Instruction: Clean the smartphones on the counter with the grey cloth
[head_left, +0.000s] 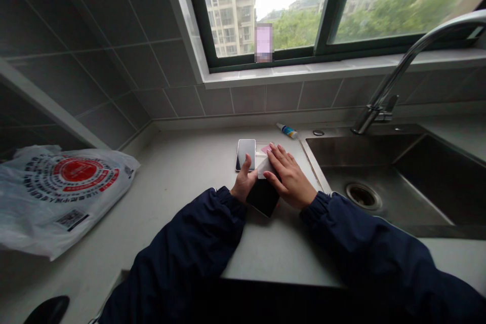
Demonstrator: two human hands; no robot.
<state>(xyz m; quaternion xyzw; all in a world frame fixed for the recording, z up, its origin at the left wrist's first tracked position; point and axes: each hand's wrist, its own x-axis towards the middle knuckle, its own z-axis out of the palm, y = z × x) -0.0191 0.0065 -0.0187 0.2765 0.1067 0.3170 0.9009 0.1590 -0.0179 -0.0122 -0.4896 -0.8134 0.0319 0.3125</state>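
A dark-screened phone [263, 197] is tilted between my hands, above the counter or resting on it; I cannot tell which. My left hand [243, 186] grips its left edge, thumb pointing up. Over the upper part of the phone, my right hand [287, 177] presses a thin white wipe [265, 167] with its fingers stretched out together. Just beyond my left thumb, a second phone [245, 154] with a pale frame lies flat. A small pink piece [266, 148] shows beside my right fingertips, partly covered by them.
A white tube [287, 130] with a blue and yellow label lies near the back wall. To the right are a steel sink [383, 172] and a curved faucet [395, 71]. A printed plastic bag [72, 187] rests on the counter [182, 167] at the left. A window is behind.
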